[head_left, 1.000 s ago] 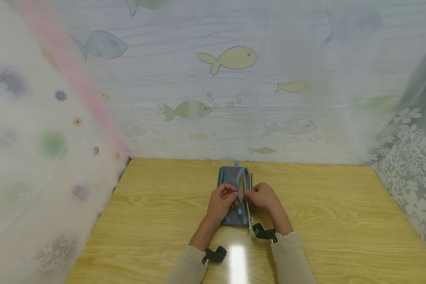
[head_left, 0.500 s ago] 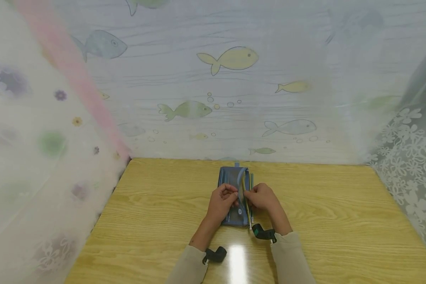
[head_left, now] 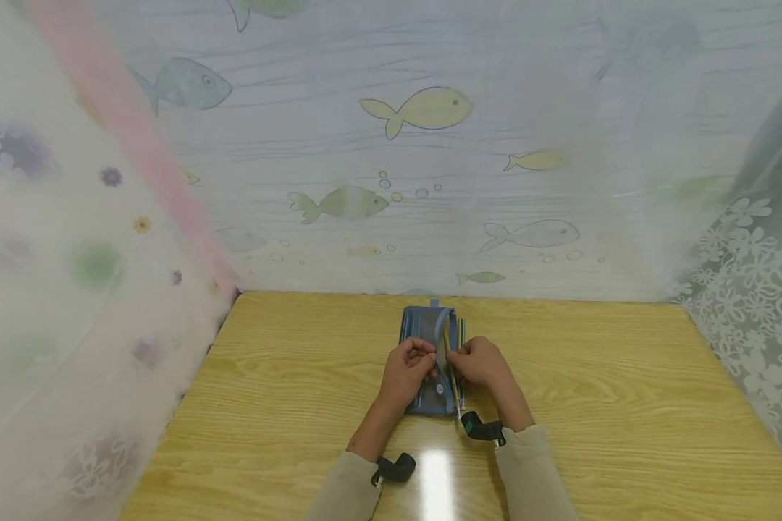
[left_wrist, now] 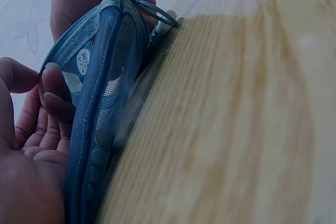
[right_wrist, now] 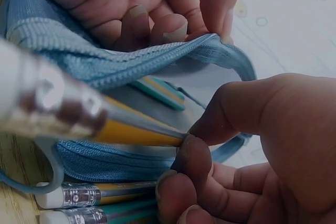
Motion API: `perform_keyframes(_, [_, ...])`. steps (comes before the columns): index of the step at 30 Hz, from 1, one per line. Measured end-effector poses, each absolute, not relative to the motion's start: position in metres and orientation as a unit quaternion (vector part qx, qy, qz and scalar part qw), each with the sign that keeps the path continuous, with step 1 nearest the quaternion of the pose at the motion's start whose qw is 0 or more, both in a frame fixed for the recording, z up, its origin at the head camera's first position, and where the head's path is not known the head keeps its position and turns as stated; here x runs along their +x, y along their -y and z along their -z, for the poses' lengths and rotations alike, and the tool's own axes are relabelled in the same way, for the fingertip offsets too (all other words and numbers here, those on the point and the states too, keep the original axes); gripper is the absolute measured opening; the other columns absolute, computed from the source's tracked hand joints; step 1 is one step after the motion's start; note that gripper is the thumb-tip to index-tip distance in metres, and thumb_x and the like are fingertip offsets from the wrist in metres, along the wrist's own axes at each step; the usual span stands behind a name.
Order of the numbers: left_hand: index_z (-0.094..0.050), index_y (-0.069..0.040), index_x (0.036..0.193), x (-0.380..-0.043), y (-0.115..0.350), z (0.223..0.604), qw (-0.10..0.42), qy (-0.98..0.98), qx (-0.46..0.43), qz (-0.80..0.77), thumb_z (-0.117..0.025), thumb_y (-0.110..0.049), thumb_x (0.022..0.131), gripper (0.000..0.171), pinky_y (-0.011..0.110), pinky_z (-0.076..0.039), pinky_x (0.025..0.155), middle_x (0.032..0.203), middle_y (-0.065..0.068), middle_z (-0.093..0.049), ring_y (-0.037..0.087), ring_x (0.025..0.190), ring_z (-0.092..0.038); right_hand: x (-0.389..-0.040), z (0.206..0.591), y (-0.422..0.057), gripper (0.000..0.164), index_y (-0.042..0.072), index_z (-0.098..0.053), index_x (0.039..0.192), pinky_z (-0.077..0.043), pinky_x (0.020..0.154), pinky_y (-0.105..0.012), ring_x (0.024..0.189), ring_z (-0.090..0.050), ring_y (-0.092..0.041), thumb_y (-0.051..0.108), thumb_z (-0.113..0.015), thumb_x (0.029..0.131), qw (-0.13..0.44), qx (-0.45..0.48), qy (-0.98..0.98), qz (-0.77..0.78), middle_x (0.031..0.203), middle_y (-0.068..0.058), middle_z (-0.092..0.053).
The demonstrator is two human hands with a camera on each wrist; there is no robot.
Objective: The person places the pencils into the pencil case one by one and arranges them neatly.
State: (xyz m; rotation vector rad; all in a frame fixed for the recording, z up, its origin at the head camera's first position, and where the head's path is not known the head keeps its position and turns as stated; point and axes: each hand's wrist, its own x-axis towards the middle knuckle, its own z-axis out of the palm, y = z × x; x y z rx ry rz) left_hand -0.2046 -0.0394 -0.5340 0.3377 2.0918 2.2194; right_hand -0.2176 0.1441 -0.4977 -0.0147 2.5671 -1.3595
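A blue mesh pencil case (head_left: 423, 320) lies on the table with its zipper unzipped. My left hand (head_left: 405, 373) pinches one edge of the zipper opening (right_wrist: 157, 59) between thumb and finger, holding it apart from the other edge. Between the thumb and fingers of my right hand (head_left: 485, 359) is a yellow-and-grey striped pencil (right_wrist: 139, 128), its white eraser end toward the wrist camera. The pencil's far end is hidden by the fingers at the opening. Inside the case a green-and-yellow striped pencil (right_wrist: 163, 93) shows.
Beside the case, under my right hand, lie a yellow pencil (right_wrist: 123, 191) and a green pencil (right_wrist: 128, 211) with white erasers. A light blue loop (right_wrist: 50, 174) hangs from the case. The wooden table (head_left: 300, 376) meets a fish-printed curtain (head_left: 423, 217) behind.
My right hand has shifted slightly left with the pencil, which now sits closer against the opening. The left hand keeps its hold on the edge.
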Motion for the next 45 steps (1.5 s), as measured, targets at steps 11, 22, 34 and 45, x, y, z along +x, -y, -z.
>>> perform_keyframes(11, [-0.064, 0.007, 0.112, -0.2048, 0.0394, 0.5344, 0.036, -0.685, 0.110, -0.719, -0.063, -0.002, 0.103, 0.013, 0.024, -0.052, 0.066, 0.087, 0.003, -0.066, 0.014, 0.070, -0.065, -0.2195, 0.5010, -0.1451, 0.048, 0.015, -0.049, 0.053, -0.044, 0.051, -0.027, 0.049, -0.057, -0.015, 0.020, -0.063, 0.099, 0.111, -0.016, -0.882, 0.458, 0.051, 0.003, -0.058])
perform_keyframes(22, [-0.065, 0.007, 0.111, -0.2056, 0.0388, 0.5329, 0.032, -0.685, 0.108, -0.720, -0.064, -0.001, 0.102, 0.013, 0.024, -0.052, 0.065, 0.086, 0.004, -0.065, 0.015, 0.069, -0.064, -0.2220, 0.5037, -0.1454, 0.048, 0.014, -0.052, 0.053, -0.046, 0.051, -0.028, 0.049, -0.061, -0.016, 0.021, -0.063, 0.099, 0.105, -0.011, -0.884, 0.455, 0.052, 0.002, -0.061])
perform_keyframes(34, [-0.064, 0.008, 0.110, -0.2053, 0.0389, 0.5323, 0.033, -0.683, 0.106, -0.722, -0.064, 0.000, 0.101, 0.012, 0.024, -0.051, 0.065, 0.086, 0.003, -0.065, 0.016, 0.069, -0.064, -0.2216, 0.5050, -0.1452, 0.049, 0.015, -0.051, 0.052, -0.044, 0.051, -0.028, 0.049, -0.060, -0.016, 0.022, -0.064, 0.099, 0.094, -0.011, -0.888, 0.450, 0.050, 0.003, -0.060])
perform_keyframes(45, [-0.064, 0.008, 0.111, -0.2045, 0.0387, 0.5317, 0.034, -0.681, 0.102, -0.725, -0.064, -0.001, 0.102, 0.012, 0.024, -0.051, 0.065, 0.087, 0.004, -0.065, 0.016, 0.070, -0.064, -0.2202, 0.5028, -0.1450, 0.043, 0.011, -0.060, 0.054, -0.044, 0.051, -0.029, 0.048, -0.058, -0.017, 0.021, -0.061, 0.097, 0.079, 0.002, -0.885, 0.459, 0.050, 0.001, -0.060])
